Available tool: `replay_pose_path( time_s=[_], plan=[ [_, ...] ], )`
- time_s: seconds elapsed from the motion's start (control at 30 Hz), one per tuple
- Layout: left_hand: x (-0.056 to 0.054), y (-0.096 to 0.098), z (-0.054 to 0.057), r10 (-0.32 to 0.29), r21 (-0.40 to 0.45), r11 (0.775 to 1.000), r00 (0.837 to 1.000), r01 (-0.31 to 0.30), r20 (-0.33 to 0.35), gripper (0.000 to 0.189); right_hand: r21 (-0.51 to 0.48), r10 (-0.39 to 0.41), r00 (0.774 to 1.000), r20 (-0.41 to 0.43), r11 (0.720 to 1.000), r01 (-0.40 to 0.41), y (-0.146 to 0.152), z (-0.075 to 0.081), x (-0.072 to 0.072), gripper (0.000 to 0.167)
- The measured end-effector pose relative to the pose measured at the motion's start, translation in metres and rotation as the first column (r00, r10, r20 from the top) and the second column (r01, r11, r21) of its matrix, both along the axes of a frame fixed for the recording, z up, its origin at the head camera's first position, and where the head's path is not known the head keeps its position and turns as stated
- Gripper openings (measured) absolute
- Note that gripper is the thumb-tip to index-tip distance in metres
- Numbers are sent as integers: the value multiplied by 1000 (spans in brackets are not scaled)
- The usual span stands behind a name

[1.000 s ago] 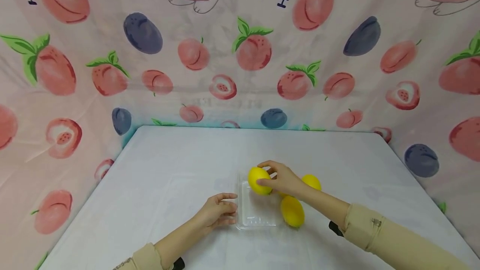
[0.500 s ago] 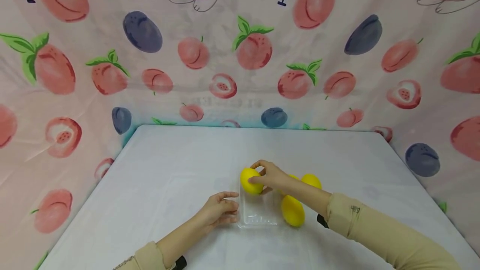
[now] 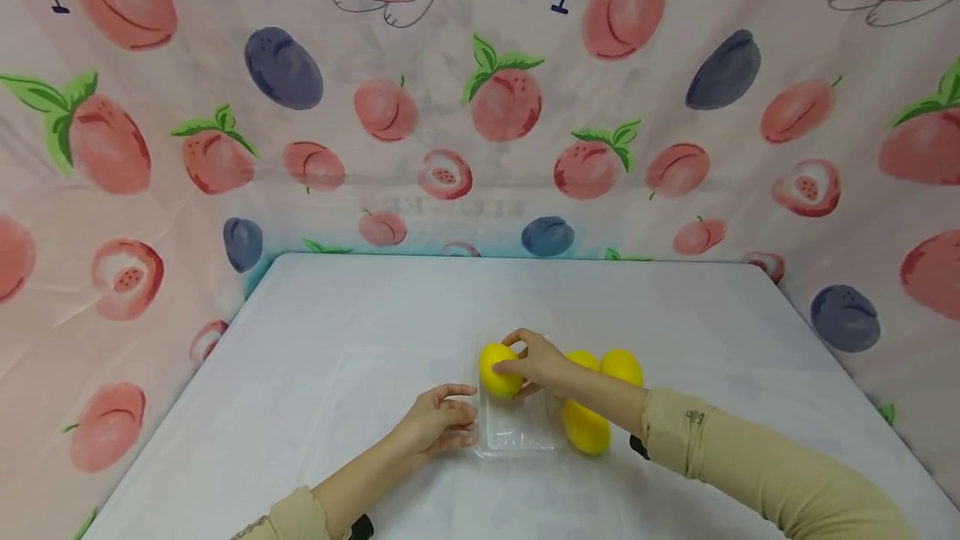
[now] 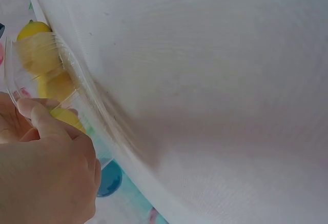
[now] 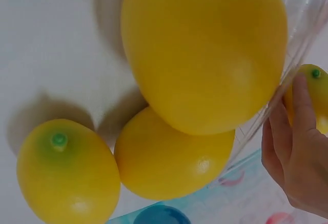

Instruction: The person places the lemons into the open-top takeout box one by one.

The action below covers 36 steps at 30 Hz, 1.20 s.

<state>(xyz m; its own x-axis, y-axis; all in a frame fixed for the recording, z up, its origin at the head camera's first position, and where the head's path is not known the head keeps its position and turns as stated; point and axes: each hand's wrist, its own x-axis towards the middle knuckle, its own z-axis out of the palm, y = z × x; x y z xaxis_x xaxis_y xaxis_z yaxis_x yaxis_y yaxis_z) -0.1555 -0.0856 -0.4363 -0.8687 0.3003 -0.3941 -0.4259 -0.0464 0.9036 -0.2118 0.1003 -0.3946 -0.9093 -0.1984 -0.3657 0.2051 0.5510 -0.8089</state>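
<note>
My right hand point(image 3: 542, 363) holds a yellow lemon point(image 3: 496, 370) between thumb and fingers, over the far left part of a clear plastic container point(image 3: 517, 442). In the right wrist view, this lemon point(image 5: 319, 101) shows its green stem end beyond the container wall. My left hand point(image 3: 438, 419) has loosely extended fingers right at the container's left rim. Its thumb overlaps the clear wall in the left wrist view. Three more lemons lie right of the container: a near one point(image 3: 587, 430), a far one point(image 3: 582, 358) partly behind my right wrist, and another point(image 3: 622, 364) beside that.
A white cloth covers the table point(image 3: 360, 315), which ends at a straight back edge. Behind it hangs a pink fruit-print curtain point(image 3: 450, 123), also along both sides. A dark strap piece point(image 3: 639, 446) shows below my right forearm.
My right hand has carried its lemon leftward over the container, then slightly down and nearer. The left hand has stayed almost still at the rim.
</note>
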Motion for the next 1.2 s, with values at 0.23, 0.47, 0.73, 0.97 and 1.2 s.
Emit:
replay_pose_path(
  time_s=[0.23, 0.47, 0.73, 0.97, 1.2],
  plan=[
    [1, 0, -1, -3, -22, 1000, 1000, 3, -5, 42, 38, 22, 1000, 9, 999, -22, 1, -5, 6, 47],
    [0, 1, -2, 5, -26, 1000, 1000, -5, -4, 43, 51, 43, 999, 26, 998, -44, 2, -2, 8, 50],
    [-1, 0, 0, 8, -30, 1000, 1000, -8, -6, 43, 42, 50, 998, 48, 998, -52, 4, 2, 8, 51],
    [-1, 0, 2, 11, -43, 999, 1000, -11, -5, 42, 46, 63, 998, 11, 997, -63, 5, 4, 8, 50],
    [-1, 0, 2, 6, -49, 999, 1000, -7, -5, 42, 69, 27, 1000, -2, 997, -27, 5, 9, 4, 49]
  ],
)
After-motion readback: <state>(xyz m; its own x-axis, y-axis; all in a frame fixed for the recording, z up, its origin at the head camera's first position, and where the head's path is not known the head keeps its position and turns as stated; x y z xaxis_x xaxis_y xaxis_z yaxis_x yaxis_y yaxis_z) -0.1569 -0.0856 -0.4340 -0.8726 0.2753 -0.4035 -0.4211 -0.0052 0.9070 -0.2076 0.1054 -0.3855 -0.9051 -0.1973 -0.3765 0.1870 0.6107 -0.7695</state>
